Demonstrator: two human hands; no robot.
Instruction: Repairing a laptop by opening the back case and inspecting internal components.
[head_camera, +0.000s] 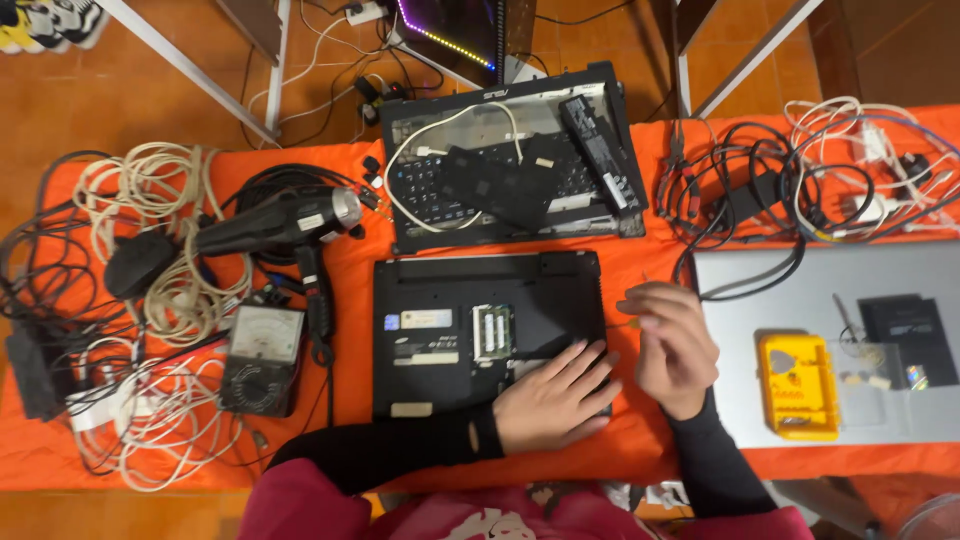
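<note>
While the left hand (548, 400) lies flat and open on the overturned black laptop (488, 333), the right hand (671, 345) pinches a thin screwdriver (622, 322).

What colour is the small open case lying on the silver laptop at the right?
Yellow, with a clear lid folded open; the case shows plainly in the head view on the silver laptop.

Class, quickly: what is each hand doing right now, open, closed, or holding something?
Left hand: open, flat on the black laptop.
Right hand: fingers curled beside the laptop; whether it holds anything cannot be told.
</note>
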